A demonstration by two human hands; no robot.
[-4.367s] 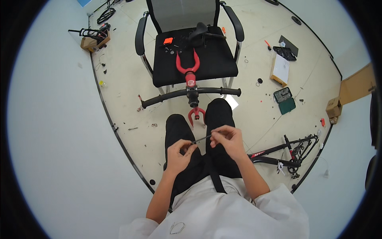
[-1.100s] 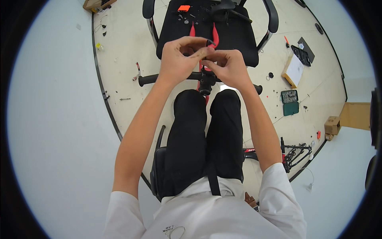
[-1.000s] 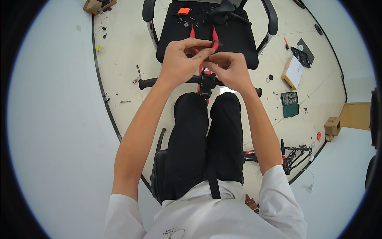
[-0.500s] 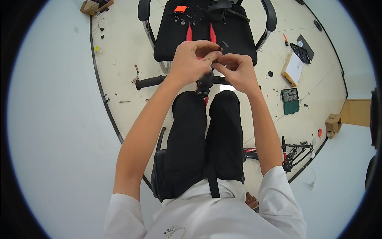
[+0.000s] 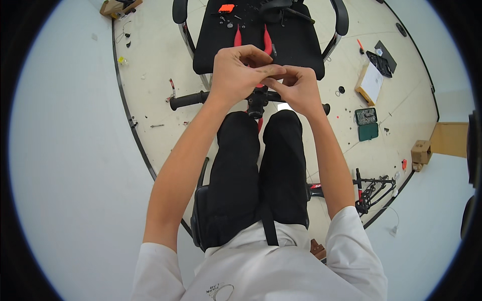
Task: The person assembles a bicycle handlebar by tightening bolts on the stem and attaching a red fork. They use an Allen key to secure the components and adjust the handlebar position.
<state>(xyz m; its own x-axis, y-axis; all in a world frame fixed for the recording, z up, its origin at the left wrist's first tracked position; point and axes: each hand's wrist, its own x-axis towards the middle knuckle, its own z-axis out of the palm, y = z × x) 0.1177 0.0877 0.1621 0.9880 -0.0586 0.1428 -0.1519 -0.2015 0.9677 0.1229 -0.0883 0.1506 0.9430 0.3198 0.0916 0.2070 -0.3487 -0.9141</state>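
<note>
My left hand (image 5: 236,72) and my right hand (image 5: 299,88) meet fingertip to fingertip above a bicycle handlebar (image 5: 188,101). Both are closed in a pinch on a small black part. Its dark tip (image 5: 274,50) seems to show just past my fingers; the rest is hidden, so its kind is unclear. Below my hands, the black stem (image 5: 256,104) sits at the handlebar's middle, just beyond my knees. Two red fork legs (image 5: 237,36) extend away from me onto the black seat of an office chair (image 5: 211,52).
On the chair seat lie an orange piece (image 5: 226,8), small loose hardware and a black bicycle saddle (image 5: 273,11). To the right on the floor are an opened green case (image 5: 368,132), a white-topped box (image 5: 370,84) and a black tool case (image 5: 380,66). A bicycle frame (image 5: 374,190) lies at lower right.
My fingers have closed in around the small black part, which stuck out further before. The left hand has turned slightly, and more of the stem shows below it.
</note>
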